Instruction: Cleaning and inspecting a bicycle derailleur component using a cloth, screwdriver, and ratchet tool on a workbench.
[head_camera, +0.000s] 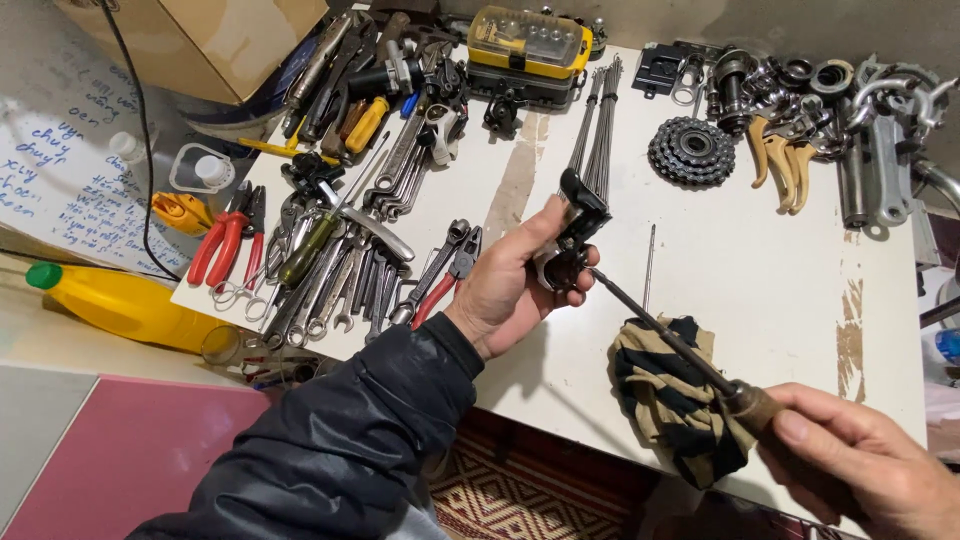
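My left hand (515, 280) grips a small black and silver bicycle brake lever part (575, 225), held upright over the white table (760, 270). My right hand (870, 460), at the lower right, is closed on the brown wooden handle of a long screwdriver (670, 335). The screwdriver's dark shaft slants up to the left and its tip touches the lower end of the brake lever part. Below the shaft lies a crumpled striped rag (665, 400) in tan and black.
Wrenches and pliers (340, 270) crowd the table's left side, with red-handled pliers (225, 245). A bundle of spokes (600, 120), a yellow bit case (528, 42), a cog cluster (690, 150) and metal bike parts (850, 120) lie at the back. A yellow bottle (120, 305) sits left.
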